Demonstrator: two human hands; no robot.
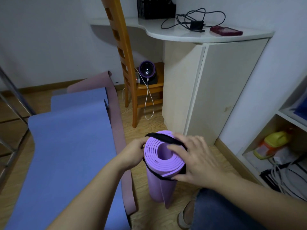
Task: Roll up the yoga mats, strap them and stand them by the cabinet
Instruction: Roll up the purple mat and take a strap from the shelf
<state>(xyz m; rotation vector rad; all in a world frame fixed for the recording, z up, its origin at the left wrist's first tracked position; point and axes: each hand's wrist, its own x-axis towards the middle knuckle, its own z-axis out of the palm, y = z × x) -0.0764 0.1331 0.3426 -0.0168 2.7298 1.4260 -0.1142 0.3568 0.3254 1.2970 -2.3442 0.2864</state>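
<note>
- Your knee [224,211], in blue denim, fills the lower right of the frame and is cut off by the bottom edge. A light shoe [183,216] shows partly beside it.
- Your left hand [132,154] grips the left rim of the rolled purple mat [159,185], thumb at the black strap [163,138]. Its fingers are hidden behind the roll.
- Your right hand [196,161] clasps the right rim, fingers spread over the top and thumb hooked under the near edge. The palm hides the strap there.
- The roll stands upright on the wooden floor [149,127], lower centre, near the cream cabinet [224,88] but apart from it. The strap loops round its upper end.
- At left, the blue mat [69,146] lies unrolled and is cut off by the lower edge. It overlaps a pink mat [116,117], of which only the right strip and the curled far end show.
- At the right edge, open shelving [285,114] is partly out of frame. It holds a yellow bottle [272,143], with tangled cables [282,176] below. You cannot tell whether a board divides them, and the other contents are too dim to name.
- At upper centre, a black file holder [156,7] on the desktop [174,34] is cut off at the top, so its contents cannot be seen.
- A wooden chair [123,52] carries a round purple device [147,70] on its seat.
</note>
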